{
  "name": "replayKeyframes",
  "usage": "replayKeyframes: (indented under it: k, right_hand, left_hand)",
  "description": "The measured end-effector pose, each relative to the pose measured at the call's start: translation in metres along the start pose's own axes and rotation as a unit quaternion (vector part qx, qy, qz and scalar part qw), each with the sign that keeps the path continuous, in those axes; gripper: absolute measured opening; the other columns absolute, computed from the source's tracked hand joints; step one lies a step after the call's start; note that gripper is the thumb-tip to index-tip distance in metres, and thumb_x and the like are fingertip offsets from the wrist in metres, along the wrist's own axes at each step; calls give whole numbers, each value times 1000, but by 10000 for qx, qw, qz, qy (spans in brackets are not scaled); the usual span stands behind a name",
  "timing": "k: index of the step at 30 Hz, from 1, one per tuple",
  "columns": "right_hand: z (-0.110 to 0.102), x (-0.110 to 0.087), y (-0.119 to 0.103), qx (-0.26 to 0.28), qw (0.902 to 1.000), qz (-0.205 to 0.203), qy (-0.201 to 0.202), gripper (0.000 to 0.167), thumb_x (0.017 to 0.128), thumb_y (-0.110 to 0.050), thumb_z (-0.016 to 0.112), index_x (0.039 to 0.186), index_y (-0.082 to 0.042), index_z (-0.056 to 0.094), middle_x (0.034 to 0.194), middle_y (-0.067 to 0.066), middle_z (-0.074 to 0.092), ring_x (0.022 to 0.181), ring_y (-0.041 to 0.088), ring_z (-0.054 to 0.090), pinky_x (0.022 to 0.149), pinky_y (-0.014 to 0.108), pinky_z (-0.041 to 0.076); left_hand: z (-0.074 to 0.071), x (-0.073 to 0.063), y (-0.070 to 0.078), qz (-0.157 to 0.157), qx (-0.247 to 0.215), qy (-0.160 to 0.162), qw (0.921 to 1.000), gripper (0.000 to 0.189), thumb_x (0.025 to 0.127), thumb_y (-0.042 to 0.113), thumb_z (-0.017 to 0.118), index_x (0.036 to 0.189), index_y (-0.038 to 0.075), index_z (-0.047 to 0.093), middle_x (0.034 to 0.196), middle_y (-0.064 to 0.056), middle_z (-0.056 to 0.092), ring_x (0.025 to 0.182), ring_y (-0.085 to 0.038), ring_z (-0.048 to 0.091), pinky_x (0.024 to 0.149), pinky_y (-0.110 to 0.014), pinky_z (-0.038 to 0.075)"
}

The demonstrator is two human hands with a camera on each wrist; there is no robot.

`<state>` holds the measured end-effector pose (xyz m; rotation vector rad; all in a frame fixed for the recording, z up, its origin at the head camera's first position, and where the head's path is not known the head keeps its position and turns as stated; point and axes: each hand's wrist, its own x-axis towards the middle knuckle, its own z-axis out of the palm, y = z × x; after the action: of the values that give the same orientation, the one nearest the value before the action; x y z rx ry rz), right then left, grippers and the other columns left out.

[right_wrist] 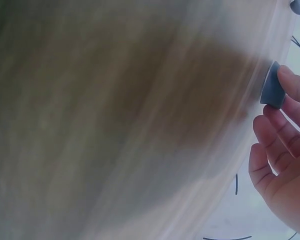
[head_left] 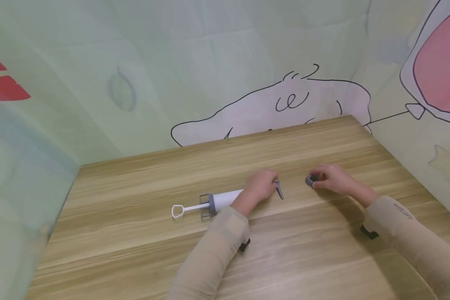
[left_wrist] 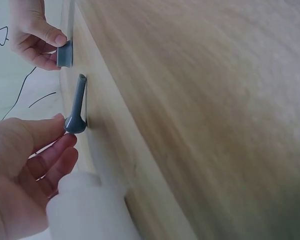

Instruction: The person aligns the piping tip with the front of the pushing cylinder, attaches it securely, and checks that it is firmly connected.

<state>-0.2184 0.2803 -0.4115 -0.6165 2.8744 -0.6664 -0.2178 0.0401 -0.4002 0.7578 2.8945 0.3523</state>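
Note:
My left hand (head_left: 260,185) pinches the wide end of a grey tapered nozzle (left_wrist: 78,107) between thumb and finger, close over the table. A syringe-like press lies beneath my left wrist, its white barrel (head_left: 224,199) partly hidden by the sleeve. Out to its left extend a grey collar with side grips (head_left: 211,204) and a white plunger with a loop handle (head_left: 177,211). To the right, my right hand (head_left: 331,178) grips a short grey ring (head_left: 309,181) by its edge, low at the tabletop. The ring shows side-on in the right wrist view.
The wood-grain table (head_left: 135,179) meets a pale fabric backdrop (head_left: 153,83) printed with cartoon drawings along its far edge. More backdrop hangs at both sides. Dark wrist straps (head_left: 369,232) show under the sleeves.

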Motion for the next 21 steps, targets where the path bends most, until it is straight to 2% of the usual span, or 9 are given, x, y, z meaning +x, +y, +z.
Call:
replayKeyframes:
  k: [3,7,13,21]
  right_hand:
    - [-2,-1,0,64,10000,-12,-20,37,74,-17,68,106,1,59,87,9,60,71,14,53,59,24,42]
    - [-3,-2,2,83,10000,-44,22,38,75,-16,68,106,2,59,85,8,60,66,10,50,55,22,40]
    - [-3,-3,4,61,10000,-38,57,37,75,-16,68,106,2,59,86,9,60,66,10,50,55,22,40]
    - [-4,-4,4,8,10000,-12,96,36,75,-15,68,106,2,59,86,8,60,66,10,51,55,22,40]
  left_hand:
    - [1,1,0,-45,40,1,10000,11,84,27,58,87,18,63,81,7,61,74,-9,55,61,-20,43]
    - [3,2,0,-118,53,25,9999,12,84,28,57,86,19,63,81,7,62,76,-9,56,62,-21,44]
    - [8,4,-2,-211,7,81,9997,12,85,28,57,84,18,63,81,6,63,75,-10,57,61,-21,44]
    - [8,5,-3,-231,-101,54,9997,14,84,28,58,76,16,60,74,6,59,67,-10,52,53,-21,38]
